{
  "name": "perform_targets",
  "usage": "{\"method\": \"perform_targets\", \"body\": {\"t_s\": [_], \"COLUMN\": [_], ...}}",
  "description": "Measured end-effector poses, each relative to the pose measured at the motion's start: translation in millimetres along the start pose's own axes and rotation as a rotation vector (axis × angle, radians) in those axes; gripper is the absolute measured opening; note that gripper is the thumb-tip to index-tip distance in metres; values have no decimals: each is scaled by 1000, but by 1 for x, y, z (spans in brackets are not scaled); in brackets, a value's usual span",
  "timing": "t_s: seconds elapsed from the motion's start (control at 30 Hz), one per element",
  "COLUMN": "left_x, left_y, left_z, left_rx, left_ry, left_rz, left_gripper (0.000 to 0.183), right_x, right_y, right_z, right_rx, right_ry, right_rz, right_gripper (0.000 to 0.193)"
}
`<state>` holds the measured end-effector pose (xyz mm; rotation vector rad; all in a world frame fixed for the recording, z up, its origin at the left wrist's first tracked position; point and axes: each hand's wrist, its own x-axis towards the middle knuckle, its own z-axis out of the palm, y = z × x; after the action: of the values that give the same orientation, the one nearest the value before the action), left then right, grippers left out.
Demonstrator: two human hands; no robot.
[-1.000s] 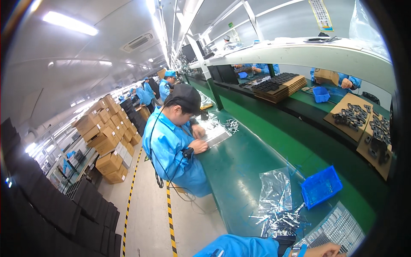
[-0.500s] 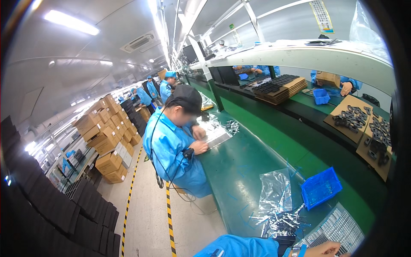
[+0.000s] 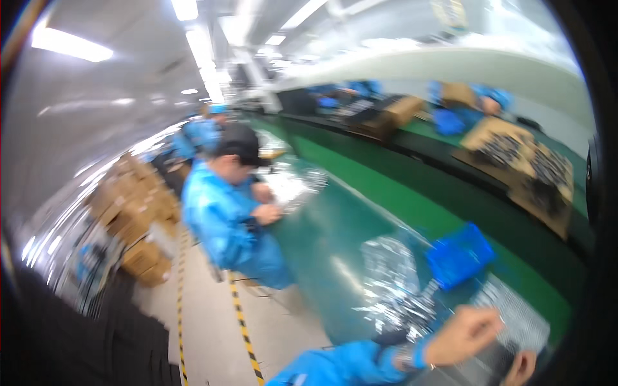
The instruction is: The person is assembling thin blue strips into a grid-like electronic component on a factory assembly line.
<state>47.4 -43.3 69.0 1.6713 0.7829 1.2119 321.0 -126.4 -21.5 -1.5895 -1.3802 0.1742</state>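
At the bottom edge of the frame, right of centre, we see our left hand [image 3: 465,334] raised over the green bench [image 3: 328,251], coming off a blue sleeve [image 3: 341,370] with a band at the wrist. Its fingers look loosely curled, but blur keeps us from telling whether they hold anything. At the lower right corner only a bit of our right hand [image 3: 520,368] shows, and we cannot tell how its fingers stand. Between and just beyond the two hands lies a pale gridded tray [image 3: 515,318], the thing nearest both; the left hand hovers at its near left edge, and we cannot tell if it touches.

Just left of the tray, lower centre right, clear plastic bags [image 3: 396,283] lie crumpled on the bench. Just above the tray sits a small blue bin [image 3: 458,255].

Further off, at centre left, a co-worker [image 3: 228,219] in a blue coat and dark cap bends over the bench with both hands at some bright sheets. Brown cartons [image 3: 132,219] are stacked at the left, beside a yellow-black floor stripe [image 3: 241,321]. At the right, cardboard trays [image 3: 521,164] of dark parts lie on the far side of the line. More blue-coated people are blurred in the upper middle.
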Motion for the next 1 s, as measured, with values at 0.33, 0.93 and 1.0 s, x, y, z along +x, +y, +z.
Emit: {"method": "perform_targets", "body": {"t_s": [0.33,0.93,1.0], "left_x": [57,4,4], "left_y": [4,-36,-37], "left_z": [-75,53,51], "left_rx": [962,432,389], "left_ry": [65,-391,-421], "left_rz": [211,47,12], "left_gripper": [35,13,14], "right_x": [0,6,7], "right_y": [-34,-4,-6], "right_z": [-4,26,21], "right_rx": [108,544,488], "right_ry": [55,-281,-252], "right_rz": [-62,-153,-153], "right_gripper": [7,12,14]}}
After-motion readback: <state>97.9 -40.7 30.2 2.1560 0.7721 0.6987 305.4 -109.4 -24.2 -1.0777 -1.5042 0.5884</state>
